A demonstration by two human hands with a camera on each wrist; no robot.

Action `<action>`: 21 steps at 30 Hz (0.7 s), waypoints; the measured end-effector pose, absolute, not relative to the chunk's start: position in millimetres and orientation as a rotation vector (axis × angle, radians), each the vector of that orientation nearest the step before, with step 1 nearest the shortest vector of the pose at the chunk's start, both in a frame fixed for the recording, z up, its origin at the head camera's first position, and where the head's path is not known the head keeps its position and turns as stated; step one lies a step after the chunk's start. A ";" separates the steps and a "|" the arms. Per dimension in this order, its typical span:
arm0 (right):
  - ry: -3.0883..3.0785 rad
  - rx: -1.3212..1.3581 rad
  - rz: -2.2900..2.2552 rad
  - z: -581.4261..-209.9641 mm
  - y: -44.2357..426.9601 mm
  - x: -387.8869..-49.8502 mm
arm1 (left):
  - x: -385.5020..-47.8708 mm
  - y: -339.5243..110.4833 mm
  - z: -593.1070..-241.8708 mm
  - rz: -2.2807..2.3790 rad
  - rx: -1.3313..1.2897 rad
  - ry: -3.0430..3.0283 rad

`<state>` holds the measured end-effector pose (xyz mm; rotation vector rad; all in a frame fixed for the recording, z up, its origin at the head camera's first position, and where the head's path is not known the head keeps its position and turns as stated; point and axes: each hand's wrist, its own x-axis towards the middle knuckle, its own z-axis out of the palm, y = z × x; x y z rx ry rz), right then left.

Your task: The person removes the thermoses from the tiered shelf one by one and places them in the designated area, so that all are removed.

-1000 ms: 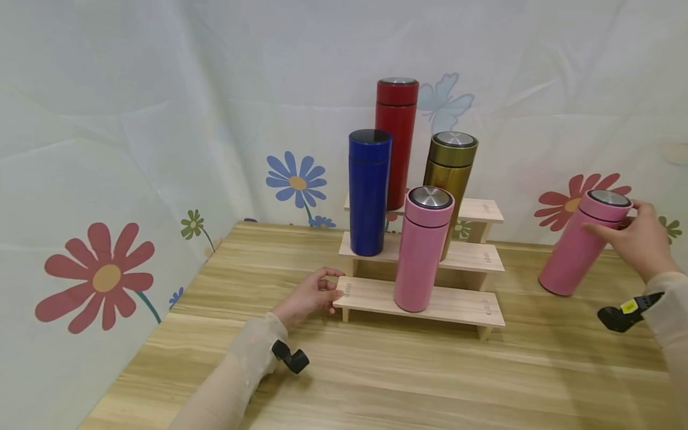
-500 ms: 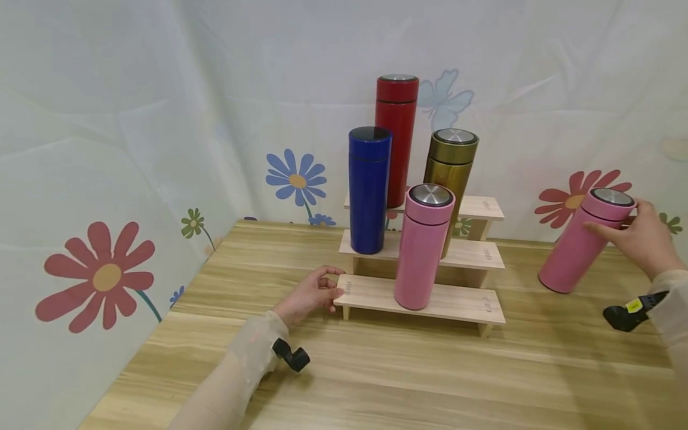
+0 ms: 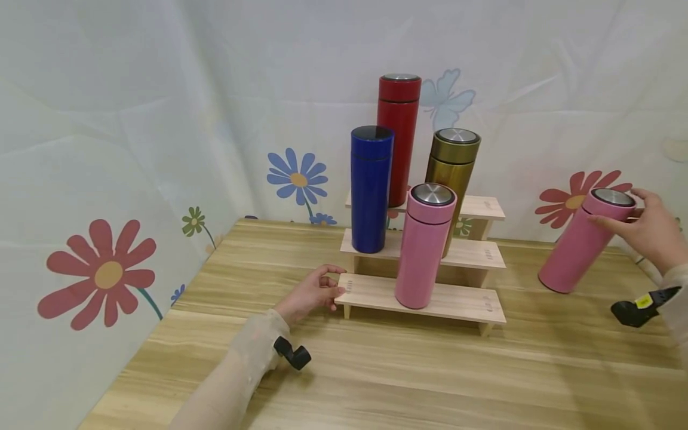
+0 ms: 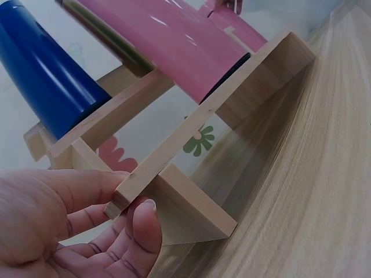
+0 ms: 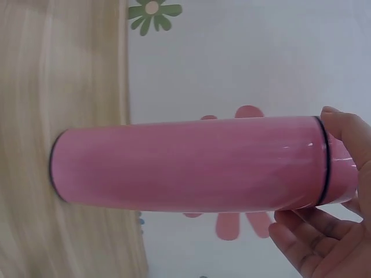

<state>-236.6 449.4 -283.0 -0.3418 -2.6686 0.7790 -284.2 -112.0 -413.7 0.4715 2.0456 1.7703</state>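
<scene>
My left hand (image 3: 313,294) pinches the left end of the lowest step of a wooden tiered display stand (image 3: 467,304); the left wrist view shows fingers on both faces of the board (image 4: 168,145). At the far right, my right hand (image 3: 651,230) holds a pink thermos (image 3: 586,245) around its lid, its base at the tabletop. In the right wrist view the thumb and fingers lie on opposite sides of this thermos (image 5: 185,165). Another pink thermos (image 3: 426,257) stands on the lowest step. Blue (image 3: 371,191) and gold thermoses (image 3: 450,173) stand on the middle step.
A red thermos (image 3: 399,131) stands on the top step, partly behind the blue one. Under the stand is a wood-grain table (image 3: 376,376). A white curtain (image 3: 301,60) printed with flowers hangs behind and to the left.
My right hand and wrist have shifted slightly right, while the thermos it holds has hardly moved. The left hand keeps its grip on the step, and the other thermoses stand where they were.
</scene>
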 end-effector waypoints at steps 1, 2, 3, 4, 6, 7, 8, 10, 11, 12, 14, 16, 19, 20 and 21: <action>-2.673 -0.347 0.763 -279.7 448.6 -236.1 | -284.0 -111.9 -413.3 1.771 0.473 2.045; -2.676 -0.352 0.746 -275.8 447.1 -235.1 | -283.8 -111.8 -413.0 1.773 0.473 2.043; -2.680 -0.317 0.762 -270.4 444.5 -232.7 | -283.6 -111.7 -412.5 1.772 0.474 2.044; -2.681 -0.314 0.760 -266.3 442.8 -231.6 | -283.7 -111.8 -412.7 1.774 0.474 2.043; -2.674 -0.300 0.772 -258.4 439.4 -230.0 | -283.4 -111.7 -412.2 1.776 0.469 2.042; -2.668 -0.295 0.774 -255.0 438.5 -229.6 | -283.2 -111.6 -412.0 1.776 0.468 2.042; -2.660 -0.287 0.784 -251.7 437.6 -229.3 | -283.5 -111.5 -412.2 1.776 0.467 2.042; -2.644 -0.284 0.801 -248.4 443.9 -234.6 | -283.8 -111.3 -412.2 1.775 0.464 2.044; -2.634 -0.286 0.810 -244.8 443.8 -235.3 | -283.9 -111.2 -411.8 1.774 0.462 2.046; -2.627 -0.294 0.809 -242.1 446.9 -238.3 | -284.3 -111.2 -412.2 1.775 0.462 2.044; -2.608 -0.298 0.812 -239.7 460.7 -249.0 | -285.0 -111.0 -412.8 1.776 0.462 2.042; -2.566 -0.363 0.758 -240.8 476.1 -263.6 | -285.1 -110.8 -413.3 1.781 0.461 2.034; -2.570 -0.354 0.718 -229.8 479.7 -270.9 | -284.6 -110.7 -413.8 1.793 0.452 2.025; -2.578 -0.355 0.700 -223.8 474.4 -269.8 | -284.2 -110.9 -413.8 1.795 0.447 2.022; -2.589 -0.353 0.688 -216.8 466.9 -267.7 | -284.1 -111.0 -413.8 1.796 0.443 2.021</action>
